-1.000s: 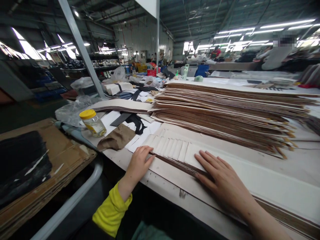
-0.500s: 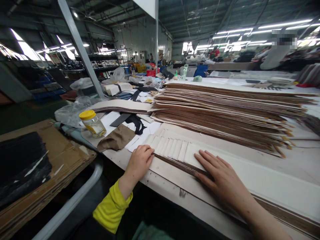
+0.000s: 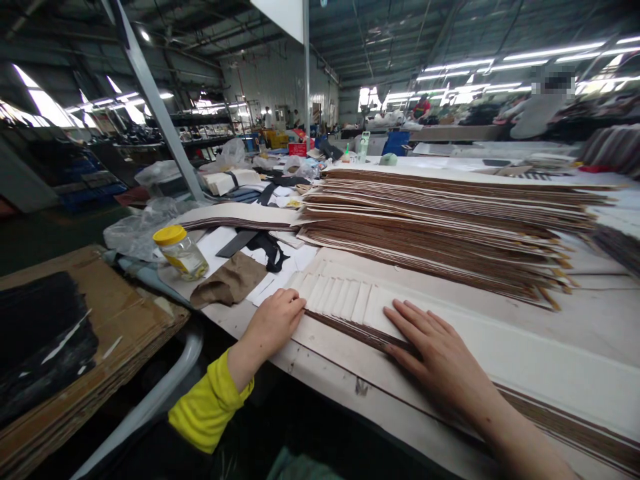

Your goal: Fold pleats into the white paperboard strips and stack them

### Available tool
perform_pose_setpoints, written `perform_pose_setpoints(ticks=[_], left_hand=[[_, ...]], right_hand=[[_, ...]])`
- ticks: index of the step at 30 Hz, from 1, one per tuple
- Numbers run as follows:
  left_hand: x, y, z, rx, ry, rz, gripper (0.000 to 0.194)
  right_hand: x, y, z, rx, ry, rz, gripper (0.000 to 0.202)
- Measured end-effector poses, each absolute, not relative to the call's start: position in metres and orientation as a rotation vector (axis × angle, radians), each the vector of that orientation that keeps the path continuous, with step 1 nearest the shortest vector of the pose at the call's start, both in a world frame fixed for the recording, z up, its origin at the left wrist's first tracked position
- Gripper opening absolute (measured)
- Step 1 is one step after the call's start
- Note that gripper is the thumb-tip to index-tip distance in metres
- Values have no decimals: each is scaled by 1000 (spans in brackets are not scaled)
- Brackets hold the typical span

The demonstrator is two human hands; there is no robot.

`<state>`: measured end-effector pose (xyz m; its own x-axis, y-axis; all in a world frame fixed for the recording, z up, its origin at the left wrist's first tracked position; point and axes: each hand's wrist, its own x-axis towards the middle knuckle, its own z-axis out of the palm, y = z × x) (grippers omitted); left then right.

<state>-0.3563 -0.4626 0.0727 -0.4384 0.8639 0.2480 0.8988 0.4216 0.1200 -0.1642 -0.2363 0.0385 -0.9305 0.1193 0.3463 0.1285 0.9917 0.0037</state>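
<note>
A stack of long strips (image 3: 540, 357), white on top with brown edges, runs along the front of the table. Its left end is fanned out in overlapping steps (image 3: 340, 297). My left hand (image 3: 275, 322) is closed at the near left corner of this fan, fingers curled over the strip ends; its fingertips are partly hidden. Flat on the white top strip, just right of the steps, lies my right hand (image 3: 437, 347). Its fingers are stretched out, and the thumb reaches down along the stack's near edge.
Behind lies a tall pile of similar strips (image 3: 430, 247). A yellow-lidded jar (image 3: 181, 253), brown cloth (image 3: 230, 279) and black scraps (image 3: 270, 247) are to the left. Cardboard (image 3: 125, 287) and a metal rail (image 3: 170, 380) stand at lower left. A person (image 3: 537, 110) is farther back.
The whole view has shifted slightly. Both hands keep nearly the same places on the strips, and the fanned steps look unchanged.
</note>
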Motion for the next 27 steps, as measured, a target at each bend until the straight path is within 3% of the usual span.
perform_pose_setpoints(ticks=[10,16,24,27], left_hand=[[-359,-454,67,-1383,-2719,-1436,22],[-354,-450,66,-836,-2829,-2139,46],[-362,-439,74,-1018,-2833,-1861,56],[-361,-434,83,-994,-2669,-2129,56]], right_hand=[[-163,-237,40,-182,-2779,-7,53],[-163,-237,40,-186,-2777,16,53],[-164,-238,42,-192,-2797,-27,53],[-163,-238,42,-193,-2791,-5,53]])
